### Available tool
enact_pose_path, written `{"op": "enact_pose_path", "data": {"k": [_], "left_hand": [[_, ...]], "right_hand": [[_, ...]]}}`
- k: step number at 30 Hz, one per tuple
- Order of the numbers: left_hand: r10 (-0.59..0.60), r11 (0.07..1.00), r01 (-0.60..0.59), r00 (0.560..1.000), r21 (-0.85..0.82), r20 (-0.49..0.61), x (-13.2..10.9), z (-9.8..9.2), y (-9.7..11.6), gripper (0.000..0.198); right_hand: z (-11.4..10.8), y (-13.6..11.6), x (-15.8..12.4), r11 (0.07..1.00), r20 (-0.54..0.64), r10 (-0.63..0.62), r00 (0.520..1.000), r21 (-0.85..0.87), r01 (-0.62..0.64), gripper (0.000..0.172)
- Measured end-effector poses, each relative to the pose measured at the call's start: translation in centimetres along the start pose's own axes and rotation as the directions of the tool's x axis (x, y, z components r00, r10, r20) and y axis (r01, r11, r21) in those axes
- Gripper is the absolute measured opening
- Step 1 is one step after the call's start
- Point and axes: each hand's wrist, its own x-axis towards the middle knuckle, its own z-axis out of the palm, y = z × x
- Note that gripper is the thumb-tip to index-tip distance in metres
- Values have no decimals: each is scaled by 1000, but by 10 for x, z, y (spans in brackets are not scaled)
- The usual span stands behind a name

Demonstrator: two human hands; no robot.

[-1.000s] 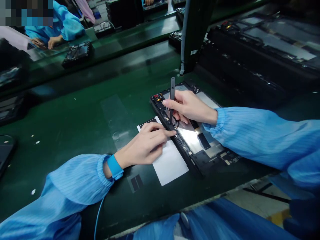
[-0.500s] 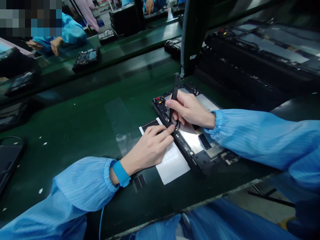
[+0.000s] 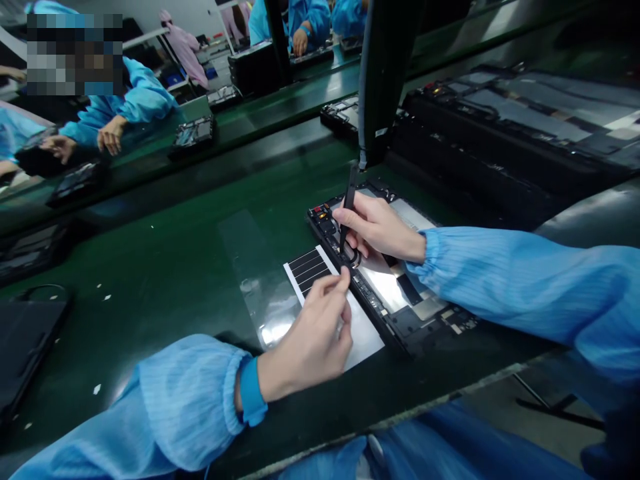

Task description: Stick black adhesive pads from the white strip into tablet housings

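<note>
An opened tablet [image 3: 395, 287] with its back off lies on the green belt [image 3: 175, 267] in front of me. My right hand [image 3: 377, 227] is closed round a thin dark stylus tool [image 3: 349, 207], whose tip rests on a small black ring near the tablet's left edge. My left hand [image 3: 315, 337] is raised a little above a white sheet [image 3: 363, 337] bearing black strips [image 3: 310, 267]. Its thumb and forefinger are pinched together next to the stylus tip; what they hold is too small to make out.
A black post [image 3: 383, 73] stands just behind the tablet. Dark trays with more tablets [image 3: 525, 120] fill the right. A clear film patch [image 3: 250, 267] lies left of the sheet. Other tablets [image 3: 193, 133] and workers in blue sleeves [image 3: 130, 107] are across the far belt. A dark object [image 3: 25, 340] sits at the left edge.
My left hand has lifted off the white sheet and drawn back towards me, uncovering the black strips; its fingers now pinch by the stylus tip. The right hand stays on the stylus.
</note>
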Motion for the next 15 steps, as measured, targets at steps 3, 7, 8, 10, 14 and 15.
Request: {"op": "enact_pose_path", "data": {"k": [3,7,8,10,14,15], "left_hand": [[-1,997,5,999,-78,45,-5,0,12,38],[-144,990,143,989,-15,-47,14,-14,-2,8],[-219,974,223,972,31,-88,24,-20,-9,16],[-378,914,386,922,122,-84,45,-30,-24,30],[-532,843,493,820,215,209,76,-43,-40,61],[-539,841,502,806,202,244,79,-43,-41,64]], "right_hand": [[0,-1,0,1000,-8,-2,1000,3,2,32],[-23,-14,3,979,-160,-76,984,-198,44,41],[-32,-18,4,944,-199,-91,976,-329,21,43],[-51,-23,5,779,-258,-68,964,-617,-110,44],[-70,-14,8,357,-300,170,939,-869,-342,48],[-69,-10,9,327,-266,216,939,-887,-327,48]]}}
